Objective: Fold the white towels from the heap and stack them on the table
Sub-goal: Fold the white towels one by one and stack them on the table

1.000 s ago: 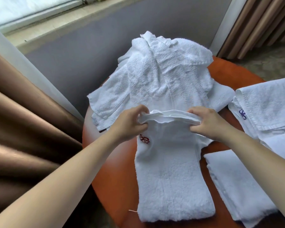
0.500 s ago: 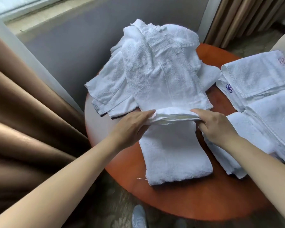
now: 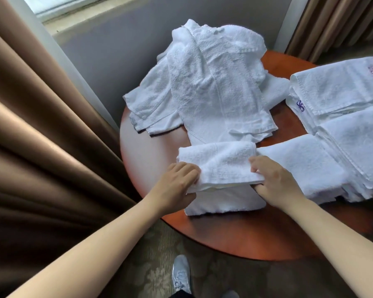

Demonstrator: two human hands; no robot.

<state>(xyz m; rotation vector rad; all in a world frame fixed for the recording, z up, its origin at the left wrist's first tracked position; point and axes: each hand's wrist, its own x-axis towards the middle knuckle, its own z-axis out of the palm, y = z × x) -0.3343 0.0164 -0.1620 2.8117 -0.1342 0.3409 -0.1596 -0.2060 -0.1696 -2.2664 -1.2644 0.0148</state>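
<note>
A grey shoe (image 3: pixel 181 274) stood on the patterned floor (image 3: pixel 151 250) below the near rim of the round table (image 3: pixel 246 239). Just past that rim lay the towel (image 3: pixel 222 166), doubled over on itself. The left hand (image 3: pixel 177 186) gripped the left end of its upper layer, and the right hand (image 3: pixel 276 181) pinched the right end, fingers on top and thumb tucked under. That upper layer was lifted slightly and stopped short of the bottom layer's near edge.

To the right, touching the towel's side, sat the stack (image 3: pixel 342 147) of folded ones, spread in overlapping piles. Behind, the unfolded heap (image 3: pixel 213 82) covered the far part of the table, its lowest flap resting against the towel's far fold.

The likeliest fault was a skewed fold, with one hand setting its corner down ahead of the other and leaving the edges stepped. Pulling further toward the rim could drag the bottom layer off the table. A tug could also catch the heap's flap and disturb it, and the right hand's knuckles could nudge the stack out of line.
</note>
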